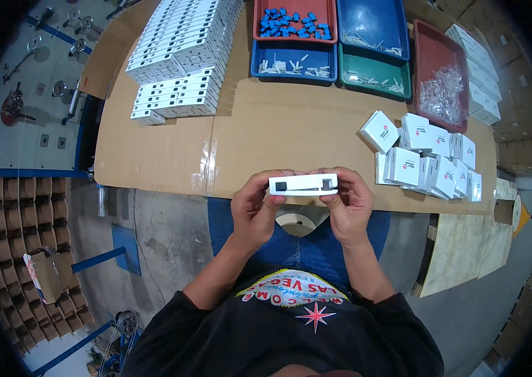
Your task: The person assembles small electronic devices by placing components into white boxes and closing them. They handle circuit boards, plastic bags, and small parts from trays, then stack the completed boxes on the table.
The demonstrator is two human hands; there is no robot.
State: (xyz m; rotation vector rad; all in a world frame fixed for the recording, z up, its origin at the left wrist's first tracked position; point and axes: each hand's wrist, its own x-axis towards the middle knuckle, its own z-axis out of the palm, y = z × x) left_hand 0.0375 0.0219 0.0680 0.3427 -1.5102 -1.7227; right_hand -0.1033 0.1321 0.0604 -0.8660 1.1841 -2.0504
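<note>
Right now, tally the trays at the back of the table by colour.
Red trays: 2
Blue trays: 2
Green tray: 1
Total: 5

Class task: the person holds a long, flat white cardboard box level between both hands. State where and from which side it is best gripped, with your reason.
Probably at its two short ends, one hand from each side, as the left hand and right hand do here. The long flat white cardboard box lies level and is thin, so pinching the ends with fingers above and thumbs below should steady it and keep its face with the dark cut-outs visible.
</note>
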